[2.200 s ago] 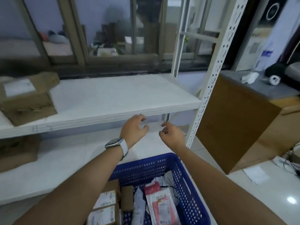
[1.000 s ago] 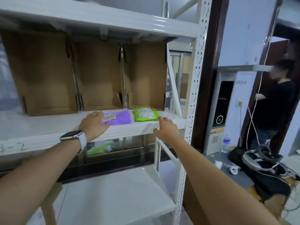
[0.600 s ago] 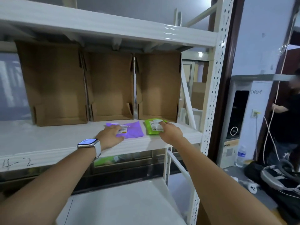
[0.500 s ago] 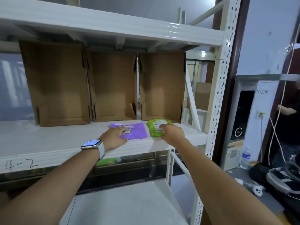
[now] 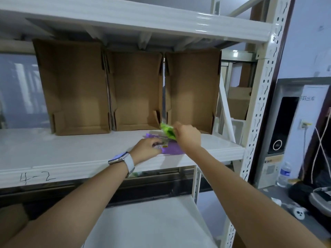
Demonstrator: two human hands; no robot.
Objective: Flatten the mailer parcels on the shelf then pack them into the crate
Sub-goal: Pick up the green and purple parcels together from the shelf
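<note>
Both hands are up at the white shelf (image 5: 71,151), the one with "4-2" scrawled on its front lip. The right hand (image 5: 188,136) has its fingers curled round the green mailer (image 5: 167,130) and holds it tilted up off the shelf board, right in front of the gap between the middle and right cardboard boxes. The left hand (image 5: 146,149), smartwatch (image 5: 121,159) on that wrist, lies on the purple mailer (image 5: 172,150), fingers bent over the white label end; can't tell if it's pinching it or just pressing down. The purple one lies flat near the shelf's front edge, partly hidden under both hands, and the green one hangs just above its far edge.

Behind them, three open brown cardboard boxes (image 5: 75,86) stand side by side against the back, open faces toward the camera, nothing visible inside. The right forearm crosses in front of the shelf lip. The perforated white upright (image 5: 259,97) of the rack stands to the right, and past it there's a grey kiosk-type unit with a dark screen (image 5: 284,126) and a water bottle (image 5: 284,174) at its foot. A lower white shelf (image 5: 152,224) shows below between the arms. No crate in view.
</note>
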